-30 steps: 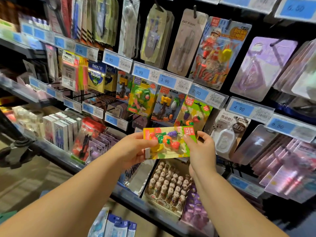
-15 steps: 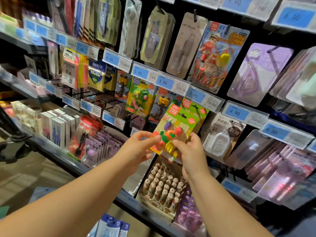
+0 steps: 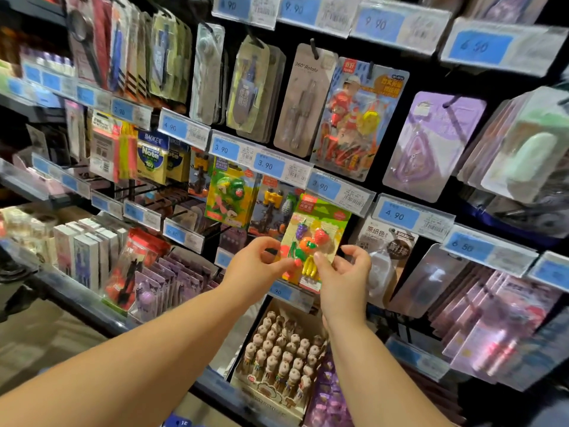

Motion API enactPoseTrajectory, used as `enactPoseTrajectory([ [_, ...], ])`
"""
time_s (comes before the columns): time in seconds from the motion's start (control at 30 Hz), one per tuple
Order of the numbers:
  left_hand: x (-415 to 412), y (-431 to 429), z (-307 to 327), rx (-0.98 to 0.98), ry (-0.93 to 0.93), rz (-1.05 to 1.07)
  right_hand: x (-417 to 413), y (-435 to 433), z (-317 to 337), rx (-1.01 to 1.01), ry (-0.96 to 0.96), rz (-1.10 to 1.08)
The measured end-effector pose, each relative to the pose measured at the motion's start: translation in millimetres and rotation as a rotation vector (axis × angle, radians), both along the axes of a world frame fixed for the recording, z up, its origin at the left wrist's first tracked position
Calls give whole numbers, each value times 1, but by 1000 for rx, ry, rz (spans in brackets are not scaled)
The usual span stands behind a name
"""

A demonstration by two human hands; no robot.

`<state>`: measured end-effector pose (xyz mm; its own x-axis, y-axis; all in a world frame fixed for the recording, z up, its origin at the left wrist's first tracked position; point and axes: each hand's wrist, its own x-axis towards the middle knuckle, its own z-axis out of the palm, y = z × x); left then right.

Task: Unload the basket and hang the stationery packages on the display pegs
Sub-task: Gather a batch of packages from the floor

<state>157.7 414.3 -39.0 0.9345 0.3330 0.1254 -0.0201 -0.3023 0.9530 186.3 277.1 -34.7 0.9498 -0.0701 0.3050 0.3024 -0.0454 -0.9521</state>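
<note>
Right hand pinches eraser pack (bottom).

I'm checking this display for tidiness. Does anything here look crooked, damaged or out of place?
Only the fruit eraser pack stands out: it sits tilted below the 3.90 tag, pinched at its lower end by left hand and right hand, not hanging free. Nothing looks spilled or torn.

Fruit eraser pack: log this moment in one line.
fruit eraser pack: upright, below 3.90 price tag | left hand: pinches pack | right hand: pinches pack
</note>
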Motion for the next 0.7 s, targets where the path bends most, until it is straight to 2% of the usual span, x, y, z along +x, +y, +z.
enactPoseTrajectory([
  [0.5, 27, -9, -3, 21, -22, 59, 16, 7, -4, -38, -70, -142],
  [0.7, 42, -14, -5, 86, -10, 107, 30, 7, -5, -168, -20, -234],
])
